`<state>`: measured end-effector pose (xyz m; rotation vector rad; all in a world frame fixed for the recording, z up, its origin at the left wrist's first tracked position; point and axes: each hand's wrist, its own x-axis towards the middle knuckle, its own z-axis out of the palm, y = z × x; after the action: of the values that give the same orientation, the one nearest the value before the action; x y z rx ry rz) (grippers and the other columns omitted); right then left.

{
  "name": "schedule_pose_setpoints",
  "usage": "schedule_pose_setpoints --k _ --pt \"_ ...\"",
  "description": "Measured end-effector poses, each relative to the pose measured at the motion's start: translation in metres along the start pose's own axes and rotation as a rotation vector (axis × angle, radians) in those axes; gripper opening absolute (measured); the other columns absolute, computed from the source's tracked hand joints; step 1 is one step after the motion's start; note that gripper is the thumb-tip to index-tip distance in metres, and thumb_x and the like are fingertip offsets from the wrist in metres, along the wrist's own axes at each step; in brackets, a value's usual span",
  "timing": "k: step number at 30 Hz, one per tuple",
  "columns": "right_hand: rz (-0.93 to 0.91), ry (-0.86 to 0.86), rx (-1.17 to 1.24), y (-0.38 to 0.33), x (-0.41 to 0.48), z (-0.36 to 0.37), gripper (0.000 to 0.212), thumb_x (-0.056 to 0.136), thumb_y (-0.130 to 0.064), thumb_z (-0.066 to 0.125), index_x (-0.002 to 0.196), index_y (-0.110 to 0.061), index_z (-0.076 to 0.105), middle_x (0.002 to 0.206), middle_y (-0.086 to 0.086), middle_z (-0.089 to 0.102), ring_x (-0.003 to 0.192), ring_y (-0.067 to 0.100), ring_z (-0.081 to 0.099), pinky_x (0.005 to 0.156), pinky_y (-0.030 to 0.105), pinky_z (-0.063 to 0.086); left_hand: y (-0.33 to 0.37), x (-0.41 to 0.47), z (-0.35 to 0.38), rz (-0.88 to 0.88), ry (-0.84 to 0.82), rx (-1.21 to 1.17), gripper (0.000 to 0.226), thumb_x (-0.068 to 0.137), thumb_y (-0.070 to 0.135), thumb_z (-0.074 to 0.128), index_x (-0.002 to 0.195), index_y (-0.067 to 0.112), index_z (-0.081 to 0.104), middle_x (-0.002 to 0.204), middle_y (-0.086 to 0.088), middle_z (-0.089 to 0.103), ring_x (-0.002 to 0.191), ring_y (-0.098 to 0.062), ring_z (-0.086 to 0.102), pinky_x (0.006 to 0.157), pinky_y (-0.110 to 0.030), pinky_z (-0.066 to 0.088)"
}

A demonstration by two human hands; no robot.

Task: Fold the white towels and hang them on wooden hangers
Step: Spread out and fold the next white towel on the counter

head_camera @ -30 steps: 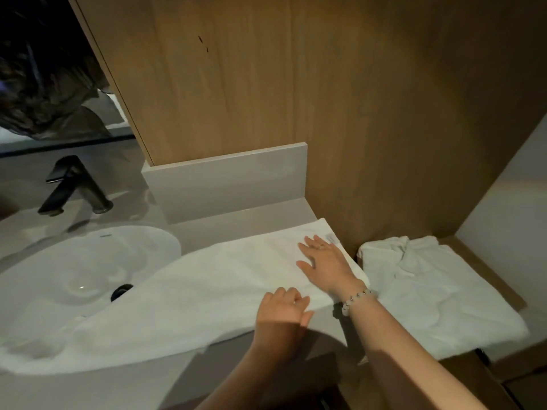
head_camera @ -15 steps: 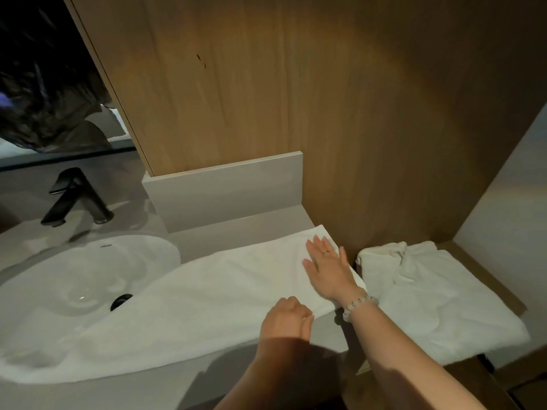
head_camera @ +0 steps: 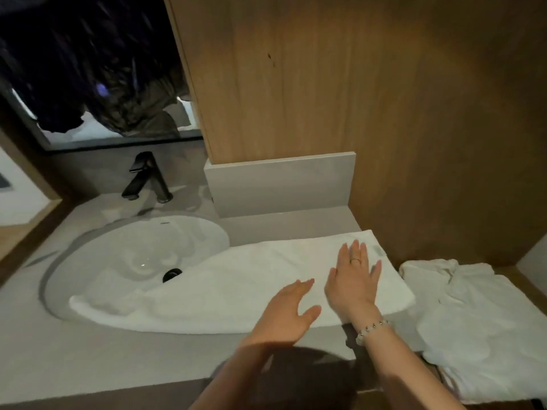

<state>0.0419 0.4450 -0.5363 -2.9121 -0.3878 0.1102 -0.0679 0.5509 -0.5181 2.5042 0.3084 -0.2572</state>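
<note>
Pressing towel (head_camera: pixel 236 287), label (head_camera: pixel 379 250) illegible: right hand (head_camera: pixel 353 281).

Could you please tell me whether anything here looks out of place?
Yes: the long white towel sags at its left end into the sink rather than lying flat on the counter. A second towel lies rumpled to its right.

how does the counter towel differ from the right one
The counter towel lies long and smooth, its left end sagging into the sink; the right towel sits lower, rumpled and bunched at its far edge. The right hand lies flat on the counter towel; no hand touches the right towel. Both are white.
</note>
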Motion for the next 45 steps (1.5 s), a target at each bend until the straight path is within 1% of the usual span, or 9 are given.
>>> schedule_pose_setpoints --k 3,13,21,25,28,32,36,40,45 --pt "-0.3 -0.079 0.084 -0.072 -0.017 0.018 0.058 0.102 -0.036 0.02 0.152 -0.017 -0.002 0.159 0.003 -0.014 0.146 0.02 -0.016 0.116 0.045 -0.009 -0.064 -0.028 -0.042 0.011 0.1 0.231 0.072 0.082 0.031 0.058 0.147 0.033 0.027 0.156 0.012 0.02 0.145 -0.01 0.012 0.116 -0.028 0.003" --pt "-0.44 -0.206 -0.009 -0.117 -0.03 0.047 0.061 0.1 -0.047 0.011 0.152 -0.021 -0.008 0.158 -0.003 -0.018 0.145 0.016 -0.018 0.114 0.046 -0.013 -0.138 -0.073 -0.047 -0.523 0.174 0.494 0.065 0.093 -0.009 0.031 0.149 0.001 -0.002 0.158 -0.018 -0.003 0.145 -0.036 0.007 0.113 -0.037 0.024" --pt "-0.368 -0.242 0.028 -0.133 -0.037 0.035 0.065 0.099 -0.045 0.021 0.153 -0.017 -0.002 0.16 0.003 -0.011 0.146 0.021 -0.014 0.116 0.048 -0.006 -0.144 -0.084 -0.087 -0.474 0.025 0.13 0.063 0.088 0.001 0.043 0.147 0.009 0.023 0.156 -0.008 0.018 0.141 -0.025 0.023 0.112 -0.033 0.026" --pt "-0.678 -0.098 0.098 -0.187 -0.074 0.026 0.055 0.095 -0.048 0.037 0.141 -0.018 0.036 0.145 0.006 0.036 0.135 0.023 0.029 0.111 0.038 0.022 -0.199 -0.09 -0.149 -0.711 0.463 -0.334 0.037 0.089 0.014 0.049 0.126 0.012 0.054 0.12 -0.008 0.061 0.105 -0.023 0.06 0.093 -0.029 0.045" --pt "-0.869 -0.125 0.03 -0.242 -0.109 0.031 0.045 0.088 -0.047 0.054 0.119 -0.014 0.058 0.119 0.005 0.053 0.11 0.022 0.047 0.094 0.036 0.038 -0.25 -0.093 -0.172 -0.886 0.503 -0.121 0.035 0.091 0.017 0.05 0.123 0.003 0.056 0.118 -0.017 0.064 0.109 -0.031 0.06 0.091 -0.03 0.045" --pt "-0.915 -0.003 0.07 -0.287 -0.121 0.05 0.027 0.033 -0.026 0.089 0.048 -0.018 0.068 0.057 -0.003 0.061 0.053 0.011 0.054 0.051 0.02 0.046 -0.292 -0.084 -0.193 -0.915 0.394 0.084 0.014 0.086 0.006 0.053 0.082 -0.004 0.062 0.102 -0.02 0.067 0.096 -0.033 0.063 0.067 -0.029 0.044" --pt "-0.859 -0.038 0.005 -0.307 -0.118 0.061 0.012 0.071 -0.015 0.077 0.079 -0.007 0.074 0.085 0.007 0.065 0.075 0.018 0.06 0.067 0.029 0.05 -0.325 -0.058 -0.195 -0.879 0.249 0.256 0.013 0.084 0.008 0.056 0.087 0.002 0.067 0.1 -0.014 0.07 0.095 -0.026 0.066 0.073 -0.027 0.049" --pt "-0.841 0.02 0.028 -0.304 -0.116 0.081 0.018 0.04 -0.021 0.081 0.054 -0.016 0.07 0.069 -0.005 0.063 0.057 0.012 0.056 0.048 0.018 0.041 -0.354 -0.037 -0.193 -0.863 0.159 0.4 0.028 0.085 0.014 0.057 0.111 0.007 0.063 0.116 -0.008 0.064 0.109 -0.022 0.061 0.087 -0.025 0.048" --pt "-0.916 0.215 -0.059 -0.301 -0.117 0.088 0.025 0.063 -0.02 0.044 0.051 -0.016 0.066 0.065 -0.004 0.061 0.07 0.016 0.038 0.061 0.024 0.025 -0.369 -0.035 -0.196 -0.894 0.237 0.253 0.03 0.084 0.004 0.056 0.114 0.002 0.061 0.118 -0.015 0.063 0.11 -0.028 0.06 0.088 -0.031 0.049"
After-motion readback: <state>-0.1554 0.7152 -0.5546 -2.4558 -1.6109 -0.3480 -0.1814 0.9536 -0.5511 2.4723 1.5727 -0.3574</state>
